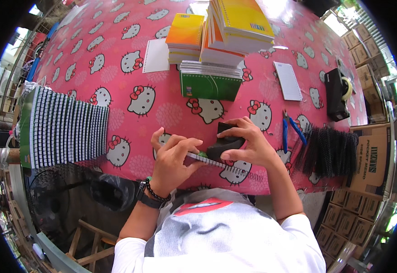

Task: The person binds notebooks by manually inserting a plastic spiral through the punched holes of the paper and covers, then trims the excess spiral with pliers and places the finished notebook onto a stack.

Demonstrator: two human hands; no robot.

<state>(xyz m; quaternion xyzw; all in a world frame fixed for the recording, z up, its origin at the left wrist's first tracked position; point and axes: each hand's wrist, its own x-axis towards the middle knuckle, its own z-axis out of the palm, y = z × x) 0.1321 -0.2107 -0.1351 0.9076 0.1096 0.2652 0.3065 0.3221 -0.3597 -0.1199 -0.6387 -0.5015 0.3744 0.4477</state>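
My left hand (170,164) is closed around a small notepad (199,158), held spine-up near the table's front edge. A dark spiral coil (246,174) runs along the notepad's spine and sticks out past its right end. In my right hand (255,144) is a black, angular block-like piece (226,145), gripped between thumb and fingers. Its lower end is close to the notepad's spine; whether they touch I cannot tell. Right of that hand lie blue-handled pliers (291,130) and a heap of loose black spiral coils (328,150).
A long row of stacked notepads (66,127) fills the left edge. Yellow-orange pads (185,34) and green pads (211,85) are piled at the back. A loose white pad (288,81), tape dispenser (336,93) and cardboard box (371,159) are on the right.
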